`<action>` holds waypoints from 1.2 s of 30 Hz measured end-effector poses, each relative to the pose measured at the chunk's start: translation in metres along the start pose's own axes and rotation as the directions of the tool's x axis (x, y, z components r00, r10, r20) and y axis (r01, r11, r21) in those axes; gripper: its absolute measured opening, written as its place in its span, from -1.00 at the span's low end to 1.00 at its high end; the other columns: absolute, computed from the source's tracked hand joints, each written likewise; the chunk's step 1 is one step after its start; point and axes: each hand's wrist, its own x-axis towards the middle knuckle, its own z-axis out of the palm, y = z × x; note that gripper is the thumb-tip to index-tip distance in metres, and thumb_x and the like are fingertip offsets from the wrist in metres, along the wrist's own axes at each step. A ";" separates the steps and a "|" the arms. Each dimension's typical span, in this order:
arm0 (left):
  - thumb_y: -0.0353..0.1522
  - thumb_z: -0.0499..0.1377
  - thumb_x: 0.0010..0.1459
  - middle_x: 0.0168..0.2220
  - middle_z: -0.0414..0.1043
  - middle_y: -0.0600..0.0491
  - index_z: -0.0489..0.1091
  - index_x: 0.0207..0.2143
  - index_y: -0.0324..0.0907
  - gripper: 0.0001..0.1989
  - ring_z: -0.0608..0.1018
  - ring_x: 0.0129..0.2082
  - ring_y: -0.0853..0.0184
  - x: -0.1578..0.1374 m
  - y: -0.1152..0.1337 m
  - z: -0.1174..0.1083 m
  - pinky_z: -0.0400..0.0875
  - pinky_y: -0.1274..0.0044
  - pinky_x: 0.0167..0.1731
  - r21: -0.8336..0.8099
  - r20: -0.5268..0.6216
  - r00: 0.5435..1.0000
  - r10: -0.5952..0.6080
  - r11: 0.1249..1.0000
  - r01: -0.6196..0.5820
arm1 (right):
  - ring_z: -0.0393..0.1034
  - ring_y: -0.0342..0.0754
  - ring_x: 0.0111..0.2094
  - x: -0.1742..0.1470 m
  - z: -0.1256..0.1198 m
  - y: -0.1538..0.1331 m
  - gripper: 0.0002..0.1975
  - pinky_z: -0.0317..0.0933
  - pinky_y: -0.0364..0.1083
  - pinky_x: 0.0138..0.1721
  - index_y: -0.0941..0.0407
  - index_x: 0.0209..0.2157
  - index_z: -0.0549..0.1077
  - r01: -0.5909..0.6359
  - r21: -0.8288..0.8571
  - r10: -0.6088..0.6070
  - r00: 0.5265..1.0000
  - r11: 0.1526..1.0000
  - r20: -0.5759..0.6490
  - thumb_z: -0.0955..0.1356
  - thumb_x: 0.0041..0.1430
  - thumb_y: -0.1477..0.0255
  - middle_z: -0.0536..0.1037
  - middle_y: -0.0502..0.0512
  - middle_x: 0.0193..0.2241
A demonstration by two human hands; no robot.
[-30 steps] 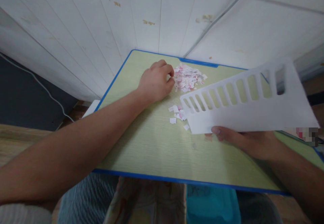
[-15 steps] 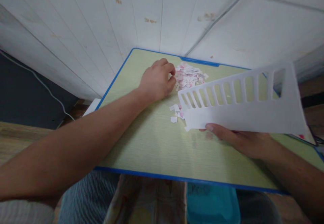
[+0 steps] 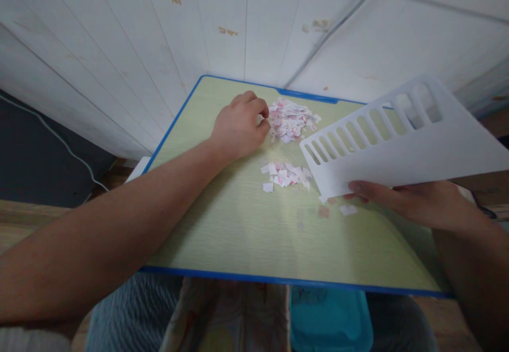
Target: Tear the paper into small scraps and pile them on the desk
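My left hand [image 3: 240, 126] is at the left edge of a heap of torn white and pink paper scraps [image 3: 292, 120], its fingers curled toward the thumb. What lies between those fingertips, if anything, is too small to make out. Gripped along its lower edge by my right hand [image 3: 392, 198], a white slotted plastic panel [image 3: 382, 156] is held tilted above the table. A smaller group of paper scraps [image 3: 287, 175] lies nearer to me, just left of the panel's lower corner. Single scraps [image 3: 348, 210] rest beneath the right hand.
The pale green tabletop [image 3: 222, 225] has a blue rim and stands against a white plank wall [image 3: 222, 2]. A grey cable [image 3: 338, 26] runs down the wall. Below the front edge, a turquoise plastic container [image 3: 332, 320] sits by my legs.
The panel has swung to the right and tilted more, uncovering the smaller group of scraps and a few single pieces. My left hand keeps its place by the heap.
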 end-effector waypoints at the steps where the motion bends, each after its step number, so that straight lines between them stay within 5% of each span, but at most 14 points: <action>1: -0.44 0.25 0.34 0.05 0.65 -0.05 0.64 -0.11 -0.03 -0.81 0.64 0.15 0.02 0.000 -0.001 0.000 0.57 0.20 0.21 -0.001 -0.002 1.000 0.002 1.000 -0.002 | 0.81 0.31 -0.21 0.000 -0.002 0.000 -0.69 0.73 0.23 0.01 -0.02 -0.22 0.77 -0.019 -0.001 0.019 1.000 1.000 0.008 0.55 0.31 0.03 0.87 0.17 -0.23; 7: -0.43 0.25 0.35 0.05 0.65 -0.05 0.64 -0.13 -0.02 -0.82 0.65 0.15 0.03 0.000 0.000 0.000 0.58 0.21 0.21 0.004 -0.001 1.000 -0.013 1.000 0.013 | 0.73 0.25 -0.39 0.005 -0.009 -0.011 -0.75 0.73 0.27 0.04 -0.04 -0.38 0.74 -0.065 0.096 0.055 0.993 0.993 0.105 0.60 0.18 0.09 0.80 0.12 -0.41; 18: -0.42 0.24 0.35 0.02 0.65 -0.05 0.63 -0.15 0.03 -0.81 0.65 0.13 0.01 0.001 0.000 0.000 0.60 0.16 0.20 -0.017 -0.002 1.000 -0.004 1.000 0.004 | 0.70 0.16 -0.50 0.006 -0.035 0.005 -0.80 0.63 -0.01 -0.50 -0.05 -0.36 0.82 -0.184 0.314 0.130 0.974 0.932 0.183 0.72 0.08 0.18 0.81 0.12 -0.42; 27: -0.41 0.24 0.34 0.05 0.65 -0.05 0.65 -0.13 0.01 -0.81 0.65 0.15 0.01 0.000 0.001 -0.002 0.59 0.17 0.23 -0.012 0.006 1.000 -0.015 1.000 0.015 | 0.60 0.06 -0.40 0.023 0.000 -0.006 -0.52 0.54 0.06 -0.06 -0.01 -0.60 0.59 -0.141 0.258 0.160 0.986 0.956 -0.052 0.57 0.35 0.10 0.66 0.07 -0.53; 36: -0.42 0.23 0.34 0.08 0.66 -0.09 0.64 -0.12 -0.03 -0.82 0.66 0.16 0.01 0.000 0.005 -0.003 0.60 0.17 0.24 0.033 0.017 1.000 -0.023 0.999 0.022 | 0.61 0.11 -0.43 0.026 0.017 -0.028 -0.50 0.62 0.10 -0.17 -0.09 -0.61 0.51 -0.252 0.123 0.241 0.965 0.960 0.100 0.46 0.43 0.08 0.60 0.02 -0.56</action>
